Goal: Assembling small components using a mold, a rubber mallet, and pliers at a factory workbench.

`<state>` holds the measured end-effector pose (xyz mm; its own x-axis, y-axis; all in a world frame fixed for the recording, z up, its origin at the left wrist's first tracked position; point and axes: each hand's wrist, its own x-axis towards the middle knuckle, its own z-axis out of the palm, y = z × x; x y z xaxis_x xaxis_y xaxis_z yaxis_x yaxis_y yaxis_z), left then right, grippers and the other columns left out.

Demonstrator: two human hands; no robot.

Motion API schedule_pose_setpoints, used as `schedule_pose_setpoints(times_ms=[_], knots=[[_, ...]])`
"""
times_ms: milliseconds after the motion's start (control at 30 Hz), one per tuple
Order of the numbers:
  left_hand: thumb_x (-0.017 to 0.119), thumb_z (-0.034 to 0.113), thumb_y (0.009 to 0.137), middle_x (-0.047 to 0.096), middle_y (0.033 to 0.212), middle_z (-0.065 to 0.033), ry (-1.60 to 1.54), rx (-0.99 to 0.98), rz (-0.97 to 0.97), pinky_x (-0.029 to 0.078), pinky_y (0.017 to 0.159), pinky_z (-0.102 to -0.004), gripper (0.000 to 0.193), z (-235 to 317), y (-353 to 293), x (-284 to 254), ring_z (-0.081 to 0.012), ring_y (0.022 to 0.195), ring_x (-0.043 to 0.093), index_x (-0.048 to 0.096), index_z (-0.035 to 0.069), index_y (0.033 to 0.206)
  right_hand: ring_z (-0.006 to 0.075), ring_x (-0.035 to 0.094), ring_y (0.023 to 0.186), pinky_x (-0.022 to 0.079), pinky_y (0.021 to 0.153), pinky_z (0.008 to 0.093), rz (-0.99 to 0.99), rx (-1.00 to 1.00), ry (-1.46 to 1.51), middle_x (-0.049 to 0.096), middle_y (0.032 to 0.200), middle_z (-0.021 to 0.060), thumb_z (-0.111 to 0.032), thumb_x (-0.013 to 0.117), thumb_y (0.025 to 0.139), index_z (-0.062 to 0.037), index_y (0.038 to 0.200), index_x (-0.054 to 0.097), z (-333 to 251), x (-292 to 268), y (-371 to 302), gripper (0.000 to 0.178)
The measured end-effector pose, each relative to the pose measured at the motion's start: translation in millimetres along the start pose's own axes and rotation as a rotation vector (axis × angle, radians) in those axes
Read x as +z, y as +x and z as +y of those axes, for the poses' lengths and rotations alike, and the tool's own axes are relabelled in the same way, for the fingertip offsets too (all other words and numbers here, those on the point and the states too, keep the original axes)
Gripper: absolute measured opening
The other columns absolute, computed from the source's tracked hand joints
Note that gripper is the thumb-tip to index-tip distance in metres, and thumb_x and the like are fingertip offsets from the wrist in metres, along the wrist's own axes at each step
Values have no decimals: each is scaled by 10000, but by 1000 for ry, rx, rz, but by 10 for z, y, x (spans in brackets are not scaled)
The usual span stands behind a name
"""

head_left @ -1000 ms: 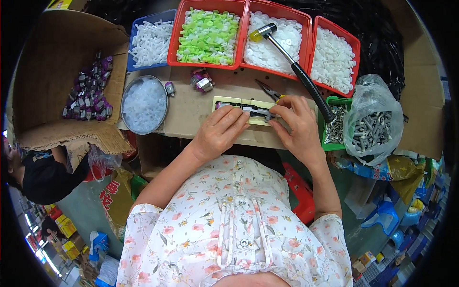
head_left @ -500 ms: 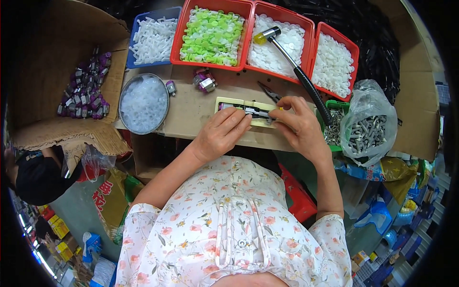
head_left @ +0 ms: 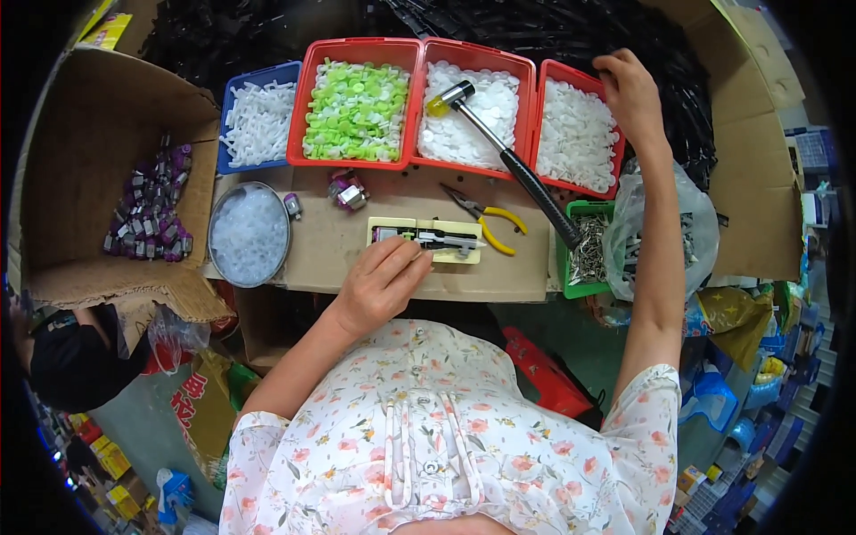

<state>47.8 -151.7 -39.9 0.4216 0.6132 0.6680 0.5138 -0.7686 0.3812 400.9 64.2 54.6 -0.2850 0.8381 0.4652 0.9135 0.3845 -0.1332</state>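
A cream-coloured holder block (head_left: 378, 223) lies at the front of the bench, with a long black part and small metal and purple pieces (head_left: 437, 239) set in it. My left hand (head_left: 379, 281) is closed at its near left edge, fingers pressed together on the holder. Stretched far to the right, my right hand (head_left: 637, 98) is over a heap of black plastic strips (head_left: 687, 89) behind the red bins. Its fingers are curled in a pinch; a dark bit shows at the fingertips, too small to name. Yellow-handled pliers (head_left: 501, 217) lie right of the holder.
A hammer (head_left: 526, 174) rests across red bins of white caps (head_left: 477, 129) and small white parts (head_left: 571, 134). Green pieces (head_left: 352, 111) and white pegs (head_left: 259, 125) fill other bins. A round tin (head_left: 214, 234), small motors (head_left: 152, 209), and a green metal-parts box (head_left: 575, 287) stand around.
My right hand has left the holder and reached far right to the black strips. My left hand stays at the holder. The pliers' yellow handles now show, and the whole view has shifted.
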Motion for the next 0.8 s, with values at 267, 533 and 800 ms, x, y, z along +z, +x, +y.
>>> schedule_pose_setpoints(times_ms=[267, 533, 800], knots=[[770, -21, 737, 639, 1031, -111, 14, -35, -34, 530, 808, -384, 295, -12, -1, -43, -297, 948, 617, 703, -6, 1024, 309, 667, 929, 536, 845, 357, -66, -211, -132, 654, 1014, 124, -48, 683, 854, -8, 1007, 708, 41, 422, 538, 160], [762, -45, 739, 624, 961, -115, -45, -147, 174, 520, 744, -359, 296, -88, 258, -178, -287, 888, 614, 698, -17, 1027, 196, 662, 699, 529, 691, 294, 109, -166, 73, 668, 846, 79, -64, 711, 846, -13, 979, 687, -482, -270, 335, 145], [764, -60, 699, 608, 1068, -149, -177, -246, 342, 523, 751, -359, 605, -92, 1066, -220, -291, 901, 624, 621, 19, 1282, 215, 621, 666, 461, 617, 324, 147, -410, 149, 598, 758, 36, 17, 709, 683, -85, 883, 644, -2041, -595, -226, 234]])
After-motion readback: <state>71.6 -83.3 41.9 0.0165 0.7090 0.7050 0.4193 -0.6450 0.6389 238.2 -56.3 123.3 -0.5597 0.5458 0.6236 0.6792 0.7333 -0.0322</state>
